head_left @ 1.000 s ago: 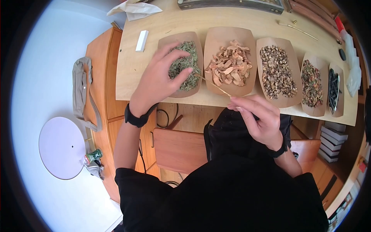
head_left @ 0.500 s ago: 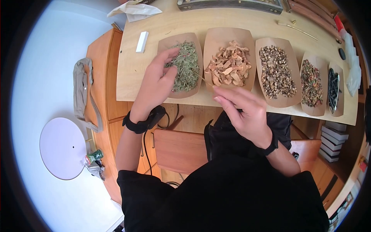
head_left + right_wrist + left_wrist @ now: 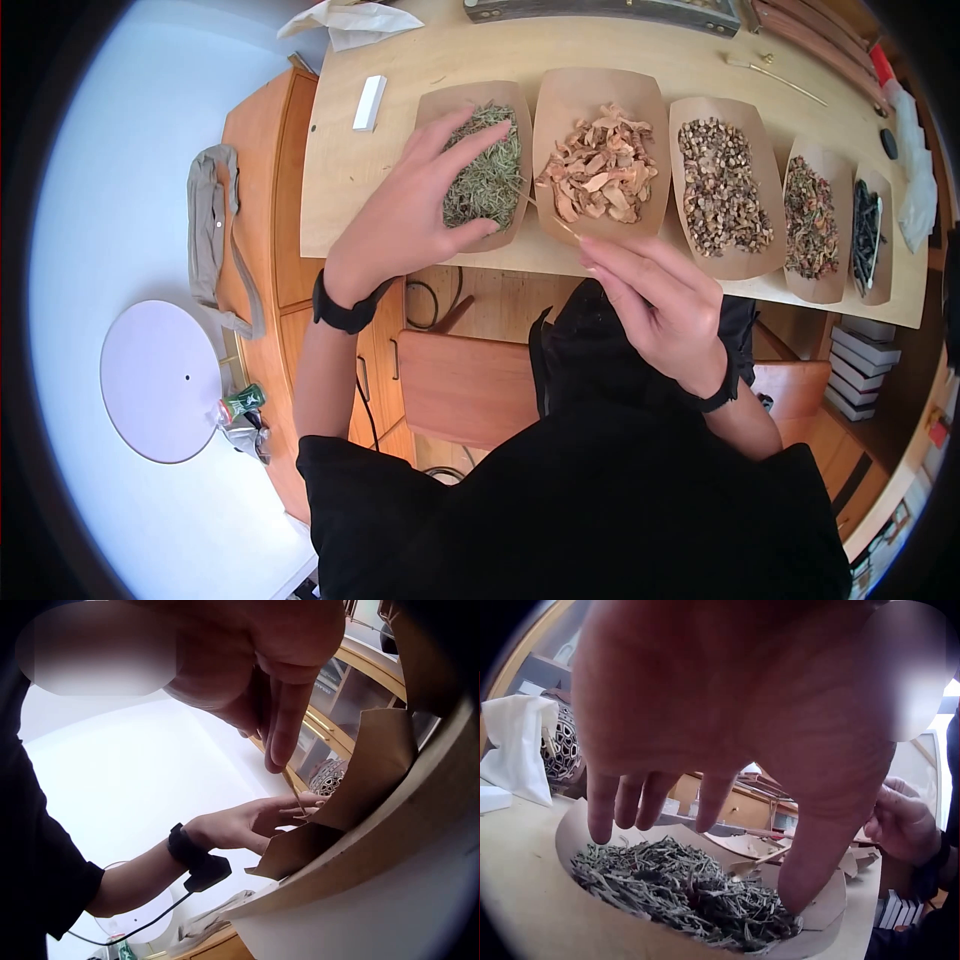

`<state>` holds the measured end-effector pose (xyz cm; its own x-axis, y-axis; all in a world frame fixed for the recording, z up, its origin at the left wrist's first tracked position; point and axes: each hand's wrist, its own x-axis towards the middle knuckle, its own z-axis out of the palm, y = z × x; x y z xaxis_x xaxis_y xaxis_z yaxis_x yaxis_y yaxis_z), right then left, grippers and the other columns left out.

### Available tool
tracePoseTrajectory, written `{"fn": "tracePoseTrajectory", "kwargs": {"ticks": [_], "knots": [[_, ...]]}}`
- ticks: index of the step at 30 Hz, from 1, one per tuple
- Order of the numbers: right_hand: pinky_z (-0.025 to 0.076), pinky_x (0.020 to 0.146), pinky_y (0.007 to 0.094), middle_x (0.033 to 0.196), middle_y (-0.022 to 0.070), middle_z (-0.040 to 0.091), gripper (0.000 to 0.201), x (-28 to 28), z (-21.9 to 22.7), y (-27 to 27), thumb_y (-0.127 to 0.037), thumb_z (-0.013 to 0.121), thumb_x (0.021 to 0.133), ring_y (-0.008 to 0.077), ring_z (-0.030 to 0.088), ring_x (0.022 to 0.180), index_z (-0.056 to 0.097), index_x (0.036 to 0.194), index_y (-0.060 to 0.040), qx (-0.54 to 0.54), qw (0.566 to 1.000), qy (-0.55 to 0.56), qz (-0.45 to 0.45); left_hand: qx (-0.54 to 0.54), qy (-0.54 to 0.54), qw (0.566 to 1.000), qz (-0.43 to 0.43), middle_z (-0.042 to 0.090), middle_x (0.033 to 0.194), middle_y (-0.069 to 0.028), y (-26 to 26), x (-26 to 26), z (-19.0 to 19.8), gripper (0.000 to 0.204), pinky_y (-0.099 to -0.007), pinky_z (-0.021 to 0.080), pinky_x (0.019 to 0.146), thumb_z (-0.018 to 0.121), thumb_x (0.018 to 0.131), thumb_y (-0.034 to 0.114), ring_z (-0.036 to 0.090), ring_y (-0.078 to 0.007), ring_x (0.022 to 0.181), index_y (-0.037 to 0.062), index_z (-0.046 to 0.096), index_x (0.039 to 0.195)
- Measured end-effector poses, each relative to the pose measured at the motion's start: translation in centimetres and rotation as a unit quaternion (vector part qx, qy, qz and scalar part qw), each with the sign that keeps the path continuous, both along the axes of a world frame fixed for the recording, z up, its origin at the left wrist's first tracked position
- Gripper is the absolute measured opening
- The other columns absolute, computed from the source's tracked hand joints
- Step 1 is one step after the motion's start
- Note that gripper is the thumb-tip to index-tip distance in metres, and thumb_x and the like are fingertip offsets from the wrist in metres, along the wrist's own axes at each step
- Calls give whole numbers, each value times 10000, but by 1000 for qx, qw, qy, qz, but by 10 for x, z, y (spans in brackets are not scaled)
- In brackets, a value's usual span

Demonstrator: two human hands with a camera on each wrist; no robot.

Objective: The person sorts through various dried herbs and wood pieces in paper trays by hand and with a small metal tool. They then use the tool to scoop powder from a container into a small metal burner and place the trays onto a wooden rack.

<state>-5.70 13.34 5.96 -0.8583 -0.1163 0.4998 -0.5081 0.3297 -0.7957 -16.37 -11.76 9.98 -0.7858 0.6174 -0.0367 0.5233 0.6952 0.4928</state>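
My left hand (image 3: 405, 210) spreads its fingers over the paper tray (image 3: 437, 103) of dried green herb (image 3: 487, 185), thumb at the tray's near side. In the left wrist view the fingers of the left hand (image 3: 727, 697) hang above the herb (image 3: 675, 885); whether the tips touch it is unclear. My right hand (image 3: 660, 300) pinches a thin brass tool (image 3: 562, 229) between thumb and fingers. The tool's small flat end (image 3: 742, 868) lies at the herb in the left wrist view. Beside it stands a tray (image 3: 595, 84) of pale dried slices (image 3: 600, 170).
Farther right are trays of brown chopped pieces (image 3: 722, 185), mixed herbs (image 3: 811, 220) and dark strips (image 3: 864, 235). A white block (image 3: 369, 104) lies at the left, a brass stick (image 3: 785, 82) at the back right. A wooden case (image 3: 600, 12) and white cloth (image 3: 350, 22) stand behind.
The left hand first drew back toward the herb tray's left side, then spread wider over the herb. The right hand moved left with the brass tool, then slightly back right.
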Motion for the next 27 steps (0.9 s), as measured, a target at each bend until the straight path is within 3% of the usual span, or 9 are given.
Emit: {"fn": "tracePoseTrajectory", "kwargs": {"ticks": [8,16,27], "knots": [[551,626,316,915,129,703,299,3,-1,8,49,747,842,218,682,728,725,1138,10,18,1000,-5,-13,-22,-9,1000,-5,381,1546,-218,0,-8,-19,777,-451,358,1159,824,800,252,391,-417,1411,159,484,1493],[560,641,316,923,136,707,300,6,-2,10,50,765,824,223,689,748,725,1121,22,15,1000,6,2,16,-28,999,9,540,1271,-143,2,-11,-16,539,-401,444,1027,811,787,104,549,-340,1186,94,616,1289],[567,636,315,936,142,715,311,10,-4,13,66,794,783,223,702,766,743,1087,23,-13,999,32,-10,24,-26,999,20,639,1070,-117,4,-22,-14,430,-371,478,937,808,747,5,612,-305,1022,54,669,1152]]}}
